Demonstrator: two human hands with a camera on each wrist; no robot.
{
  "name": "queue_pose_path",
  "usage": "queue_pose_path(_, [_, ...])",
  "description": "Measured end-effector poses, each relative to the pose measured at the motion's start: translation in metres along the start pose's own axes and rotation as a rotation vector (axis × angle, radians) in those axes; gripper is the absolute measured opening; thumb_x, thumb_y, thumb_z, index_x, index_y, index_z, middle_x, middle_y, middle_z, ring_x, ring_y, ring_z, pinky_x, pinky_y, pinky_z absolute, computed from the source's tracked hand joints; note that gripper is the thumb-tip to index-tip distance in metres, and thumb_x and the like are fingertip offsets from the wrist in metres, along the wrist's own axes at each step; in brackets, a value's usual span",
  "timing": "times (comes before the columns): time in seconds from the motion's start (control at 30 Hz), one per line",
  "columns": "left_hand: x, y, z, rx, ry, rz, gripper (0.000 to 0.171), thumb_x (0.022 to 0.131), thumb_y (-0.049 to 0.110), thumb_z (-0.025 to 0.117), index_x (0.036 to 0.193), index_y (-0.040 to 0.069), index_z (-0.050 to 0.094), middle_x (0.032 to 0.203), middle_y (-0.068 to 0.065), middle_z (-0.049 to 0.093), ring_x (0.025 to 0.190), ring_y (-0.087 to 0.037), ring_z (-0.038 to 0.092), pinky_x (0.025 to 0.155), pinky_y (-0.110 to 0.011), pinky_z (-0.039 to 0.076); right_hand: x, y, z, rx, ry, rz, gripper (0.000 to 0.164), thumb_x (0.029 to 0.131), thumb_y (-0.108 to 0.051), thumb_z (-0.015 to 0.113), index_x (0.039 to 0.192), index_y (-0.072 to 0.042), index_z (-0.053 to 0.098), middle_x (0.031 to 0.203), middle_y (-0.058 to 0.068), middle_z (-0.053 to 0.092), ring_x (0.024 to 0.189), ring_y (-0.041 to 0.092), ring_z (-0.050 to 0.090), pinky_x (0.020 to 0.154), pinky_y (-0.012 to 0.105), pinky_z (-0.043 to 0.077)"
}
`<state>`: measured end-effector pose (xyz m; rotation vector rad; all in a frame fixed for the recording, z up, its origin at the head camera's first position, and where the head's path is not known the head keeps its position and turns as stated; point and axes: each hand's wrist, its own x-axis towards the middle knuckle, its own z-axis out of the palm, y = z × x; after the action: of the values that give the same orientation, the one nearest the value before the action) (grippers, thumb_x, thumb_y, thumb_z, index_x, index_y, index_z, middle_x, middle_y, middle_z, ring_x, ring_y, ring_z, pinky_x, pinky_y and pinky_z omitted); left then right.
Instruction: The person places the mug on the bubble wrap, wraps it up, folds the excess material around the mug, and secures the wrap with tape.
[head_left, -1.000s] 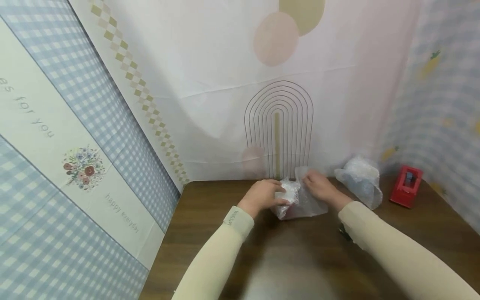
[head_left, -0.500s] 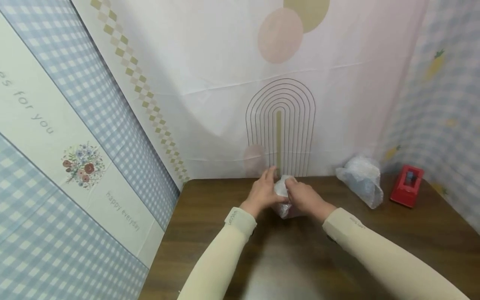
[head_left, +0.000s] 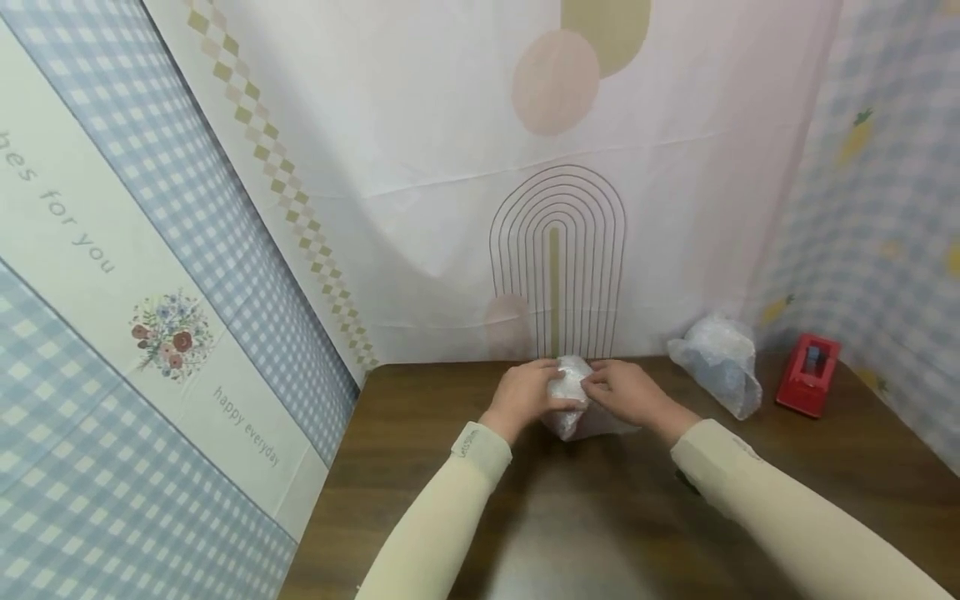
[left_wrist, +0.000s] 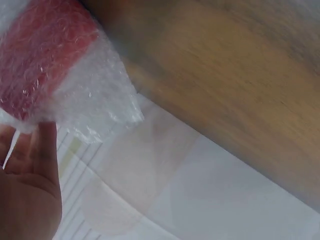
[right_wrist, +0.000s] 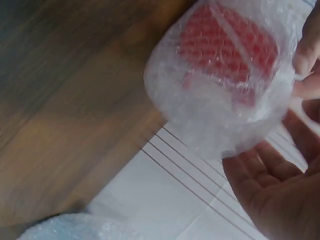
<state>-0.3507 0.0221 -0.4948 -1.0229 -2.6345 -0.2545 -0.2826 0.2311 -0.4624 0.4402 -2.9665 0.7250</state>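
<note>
Near the table's far edge sits a red object wrapped in bubble wrap [head_left: 567,385]; its kind is hidden by the layers. My left hand [head_left: 517,397] holds the bundle from the left, thumb on the near side and fingers behind. From the other side, my right hand [head_left: 633,396] pinches the wrap near the top with thumb and fingertips. The red object [left_wrist: 52,45] shows through the clear layers in the left wrist view. In the right wrist view, the fingers [right_wrist: 245,175] lie against the edge of the wrap, and a loose flap reaches right along the table.
A second bubble-wrapped bundle [head_left: 716,358] lies to the right at the back of the brown wooden table [head_left: 420,467]. Beside it stands a red tape dispenser [head_left: 808,377]. A printed cloth [head_left: 420,250] hangs directly behind the table, with checked cloth at both sides.
My right hand has drawn a loose sheet of wrap in from the right over the bundle, then eased back slightly. The left hand keeps its hold, its raised fingers lowered again.
</note>
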Motion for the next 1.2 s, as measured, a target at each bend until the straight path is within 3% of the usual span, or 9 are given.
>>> queue_pose_path(0.13, [0.001, 0.008, 0.000, 0.084, 0.057, 0.001, 0.059, 0.089, 0.077, 0.083, 0.098, 0.018, 0.080, 0.085, 0.004, 0.081, 0.074, -0.013, 0.076, 0.066, -0.030, 0.063, 0.002, -0.003, -0.001, -0.015, 0.065, -0.007, 0.032, 0.115, -0.020, 0.062, 0.102, 0.000, 0.084, 0.092, 0.013, 0.083, 0.082, 0.029, 0.078, 0.078, 0.045, 0.067])
queue_pose_path(0.23, [0.003, 0.008, -0.003, 0.090, 0.009, 0.035, 0.064, 0.093, 0.078, 0.078, 0.107, 0.016, 0.083, 0.091, 0.001, 0.084, 0.077, -0.015, 0.078, 0.070, -0.031, 0.065, 0.007, -0.006, -0.001, -0.032, 0.059, 0.000, 0.038, 0.115, -0.022, 0.064, 0.087, -0.005, 0.081, 0.072, 0.004, 0.072, 0.063, 0.016, 0.058, 0.063, 0.034, 0.053])
queue_pose_path(0.33, [0.004, -0.001, -0.012, -0.025, -0.117, 0.059, 0.068, 0.100, 0.070, 0.077, 0.137, 0.014, 0.081, 0.133, -0.006, 0.085, 0.107, -0.022, 0.085, 0.094, -0.034, 0.069, 0.009, -0.008, 0.000, -0.066, 0.044, 0.009, 0.034, 0.109, -0.029, 0.076, 0.095, 0.001, 0.085, 0.083, 0.010, 0.082, 0.069, 0.018, 0.068, 0.065, 0.036, 0.057])
queue_pose_path(0.47, [0.006, -0.019, -0.024, -0.217, -0.254, 0.066, 0.053, 0.108, 0.039, 0.080, 0.154, 0.016, 0.072, 0.171, -0.005, 0.060, 0.146, -0.026, 0.071, 0.122, -0.036, 0.059, 0.012, -0.010, 0.002, -0.116, 0.050, 0.006, 0.040, 0.099, -0.031, 0.090, 0.109, 0.008, 0.085, 0.103, 0.023, 0.086, 0.088, 0.034, 0.082, 0.077, 0.046, 0.067])
queue_pose_path(0.57, [0.007, -0.028, -0.028, -0.248, -0.267, 0.098, 0.042, 0.108, 0.026, 0.081, 0.148, 0.015, 0.076, 0.171, -0.005, 0.061, 0.154, -0.025, 0.065, 0.128, -0.036, 0.053, 0.015, -0.011, 0.003, -0.112, 0.040, 0.013, 0.041, 0.097, -0.028, 0.091, 0.112, 0.009, 0.083, 0.111, 0.024, 0.086, 0.101, 0.041, 0.084, 0.089, 0.052, 0.069])
queue_pose_path(0.67, [0.008, -0.032, -0.028, -0.192, -0.225, 0.133, 0.039, 0.103, 0.035, 0.086, 0.137, 0.016, 0.083, 0.168, -0.005, 0.064, 0.155, -0.027, 0.063, 0.132, -0.041, 0.050, 0.018, -0.011, 0.003, -0.112, 0.009, 0.002, 0.042, 0.097, -0.024, 0.090, 0.120, 0.010, 0.081, 0.125, 0.027, 0.084, 0.116, 0.046, 0.081, 0.102, 0.055, 0.067])
queue_pose_path(0.87, [0.013, -0.027, -0.032, -0.175, -0.234, 0.193, 0.043, 0.090, 0.046, 0.094, 0.123, 0.020, 0.089, 0.174, -0.003, 0.058, 0.165, -0.027, 0.052, 0.138, -0.043, 0.044, 0.014, -0.009, -0.002, -0.180, -0.045, -0.080, 0.060, 0.096, -0.018, 0.089, 0.142, 0.015, 0.069, 0.132, 0.025, 0.082, 0.118, 0.044, 0.082, 0.102, 0.054, 0.068])
queue_pose_path(1.07, [0.007, -0.029, -0.030, -0.306, -0.264, 0.165, 0.034, 0.097, 0.036, 0.092, 0.126, 0.019, 0.087, 0.163, -0.002, 0.069, 0.144, -0.022, 0.073, 0.119, -0.031, 0.060, 0.015, -0.005, -0.003, -0.247, -0.051, -0.129, 0.043, 0.096, -0.017, 0.089, 0.133, 0.002, 0.080, 0.150, 0.023, 0.074, 0.117, 0.041, 0.082, 0.096, 0.051, 0.070])
queue_pose_path(1.2, [0.003, -0.024, -0.025, -0.268, -0.238, 0.175, 0.031, 0.099, 0.036, 0.089, 0.126, 0.020, 0.087, 0.162, -0.001, 0.070, 0.138, -0.020, 0.076, 0.116, -0.028, 0.061, 0.016, -0.003, -0.002, -0.300, -0.052, -0.099, 0.040, 0.096, -0.022, 0.089, 0.132, -0.006, 0.083, 0.153, 0.019, 0.073, 0.117, 0.039, 0.082, 0.089, 0.050, 0.071])
